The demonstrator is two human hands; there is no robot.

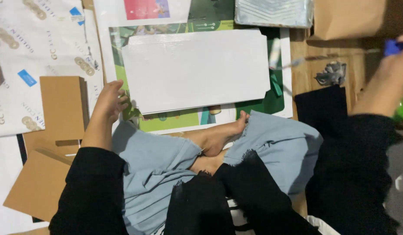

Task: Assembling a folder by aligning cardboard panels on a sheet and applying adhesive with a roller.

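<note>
Left hand (111, 99) fingers curled, pressing white card (195, 69) edge; right hand (395, 61) raised, gripping blue object (393, 46)

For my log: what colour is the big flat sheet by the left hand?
White, unprinted; the sheet shows clearly in the head view, beside the left hand.

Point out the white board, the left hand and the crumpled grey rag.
white board (197, 67): head view, middle of its face.
left hand (109, 101): head view, back of the hand.
crumpled grey rag (332, 73): head view, its centre.
</note>
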